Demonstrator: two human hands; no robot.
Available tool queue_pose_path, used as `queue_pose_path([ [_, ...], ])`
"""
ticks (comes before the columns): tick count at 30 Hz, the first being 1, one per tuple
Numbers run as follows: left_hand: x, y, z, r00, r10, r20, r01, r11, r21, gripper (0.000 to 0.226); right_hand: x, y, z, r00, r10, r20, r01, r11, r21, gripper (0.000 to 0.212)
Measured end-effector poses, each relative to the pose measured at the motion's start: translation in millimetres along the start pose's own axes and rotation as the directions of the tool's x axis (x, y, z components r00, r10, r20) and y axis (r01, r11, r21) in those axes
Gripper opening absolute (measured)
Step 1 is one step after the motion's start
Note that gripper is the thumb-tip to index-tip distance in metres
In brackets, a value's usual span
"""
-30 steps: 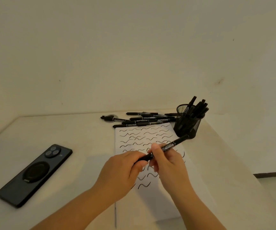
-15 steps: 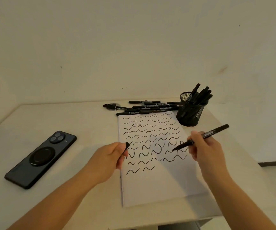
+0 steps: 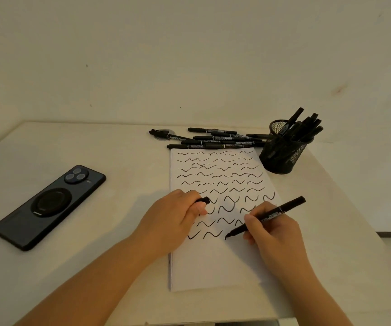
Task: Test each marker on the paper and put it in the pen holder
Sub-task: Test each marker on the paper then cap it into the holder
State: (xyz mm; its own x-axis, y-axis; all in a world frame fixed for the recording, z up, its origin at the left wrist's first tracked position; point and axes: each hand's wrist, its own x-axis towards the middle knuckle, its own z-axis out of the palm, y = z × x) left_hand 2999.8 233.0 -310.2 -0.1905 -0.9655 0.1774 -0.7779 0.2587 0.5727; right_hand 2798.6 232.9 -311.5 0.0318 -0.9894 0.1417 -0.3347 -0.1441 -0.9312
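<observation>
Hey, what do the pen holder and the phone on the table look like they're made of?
The pen holder looks like black wire mesh, probably painted metal: a fine grid shows through its wall and rim. The phone lies camera side up; its dark back has a dull, satiny sheen, which could be matte glass or plastic. The round ring on it looks glossier, material unclear.

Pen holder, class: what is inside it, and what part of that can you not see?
Black markers stand inside the mesh pen holder, their top ends sticking out and leaning right. Their lower ends show only dimly through the mesh, and the exact count cannot be told.
</observation>
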Motion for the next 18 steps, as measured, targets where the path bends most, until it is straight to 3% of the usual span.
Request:
queue_pose_path([
  [8,-1,-1,1,0.999,0.030,0.015,-0.030,1.000,0.003,0.043,-1,9,-7,0.956,-0.082,-0.282,0.029,0.982,-0.186,0.020],
  [12,-1,-2,1,1.000,0.011,-0.004,-0.011,1.000,0.020,0.044,0,3,-7,0.940,-0.017,-0.341,0.032,0.999,0.039,0.022],
  [15,0,-3,0,1.000,-0.010,0.007,0.010,1.000,0.007,0.039,1,-3,-2,0.954,0.142,-0.265,-0.065,0.958,0.281,0.025],
  [18,2,-5,-2,1.000,-0.030,0.008,0.030,1.000,0.002,0.035,0,-6,8,0.955,0.201,-0.220,-0.108,0.921,0.373,0.026],
])
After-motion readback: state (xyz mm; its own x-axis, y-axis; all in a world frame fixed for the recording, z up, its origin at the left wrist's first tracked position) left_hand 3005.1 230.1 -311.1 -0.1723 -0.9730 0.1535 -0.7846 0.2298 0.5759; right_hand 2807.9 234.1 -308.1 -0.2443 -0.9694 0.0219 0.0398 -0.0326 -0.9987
